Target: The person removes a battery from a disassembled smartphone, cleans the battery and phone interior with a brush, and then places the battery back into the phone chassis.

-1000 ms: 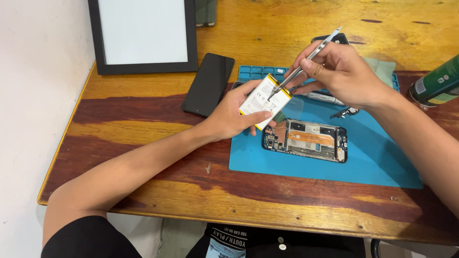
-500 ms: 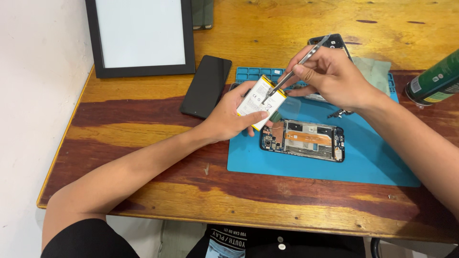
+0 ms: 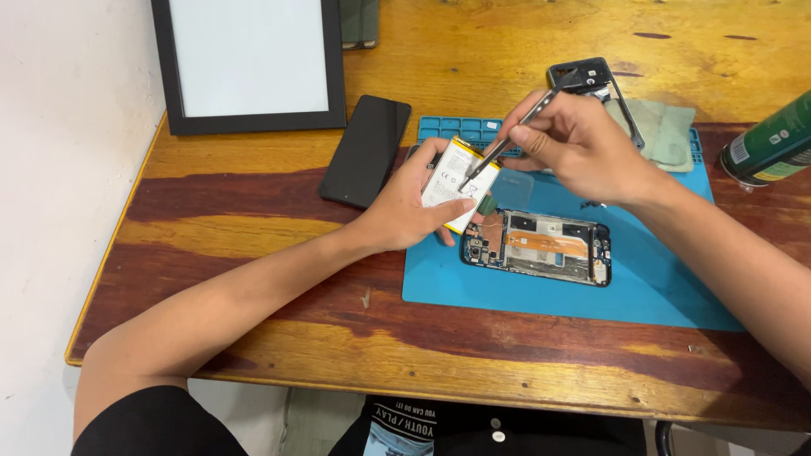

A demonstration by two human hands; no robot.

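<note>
Roughly left to right: white-faced frame with black border (image 3: pixel 247 63) propped at far left of wooden table (image 3: pixel 253 279); black phone (image 3: pixel 365 150) lying face down just beside it. Left hand (image 3: pixel 407 207) raised over left edge of blue work mat (image 3: pixel 642 287), fingers curled round and thumb pressed on a flat white-and-yellow battery (image 3: pixel 456 179), held tilted above the mat, not resting on it. Right hand (image 3: pixel 583 148) pinching slim metal tweezers (image 3: pixel 505 142) between thumb and forefingers, other fingers curled in; tips touching the battery's face near its middle. Opened phone body (image 3: pixel 537 246) lying flat on mat below both hands, boards exposed. Behind right hand: black phone frame (image 3: pixel 601 80), greenish cloth (image 3: pixel 667 131), blue screw tray (image 3: pixel 460 131) at mat's back edge. Green spray can (image 3: pixel 770 143) on its side at far right. Judged best handling: keep battery steady and unbent, work tweezers shallow at label or tape only, never dig tips into the cell pouch, light pressure.
</note>
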